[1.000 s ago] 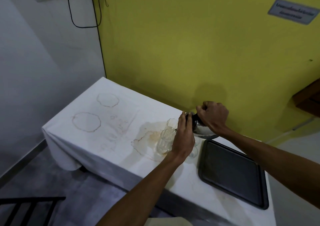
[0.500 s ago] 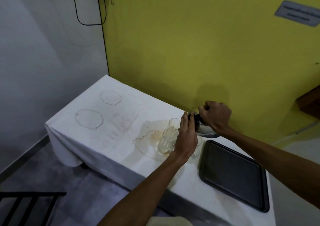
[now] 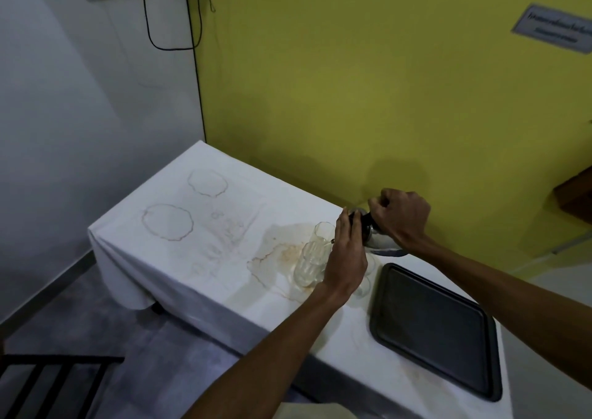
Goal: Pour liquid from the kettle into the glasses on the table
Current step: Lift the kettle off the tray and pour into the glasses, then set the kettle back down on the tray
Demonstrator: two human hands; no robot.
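A shiny metal kettle (image 3: 381, 242) is tilted to the left over a group of clear glasses on the white tablecloth (image 3: 224, 258). My right hand (image 3: 400, 220) grips its dark handle from above. My left hand (image 3: 347, 258) lies flat with straight fingers against the kettle's black lid (image 3: 356, 219); its thumb is hidden. One glass (image 3: 323, 231) stands just left of the spout tip, and another glass (image 3: 308, 263) stands nearer to me. A further glass (image 3: 363, 285) shows partly under my left wrist. I cannot make out any stream of liquid.
A dark tray (image 3: 432, 329) lies on the table to the right of the glasses. Brown stain rings (image 3: 168, 223) mark the cloth on the left. The yellow wall (image 3: 352, 98) runs right behind the table. A black slatted frame (image 3: 48, 383) stands on the floor at lower left.
Both hands and the tilted kettle hold nearly the same pose over the glasses. The view has shifted slightly.
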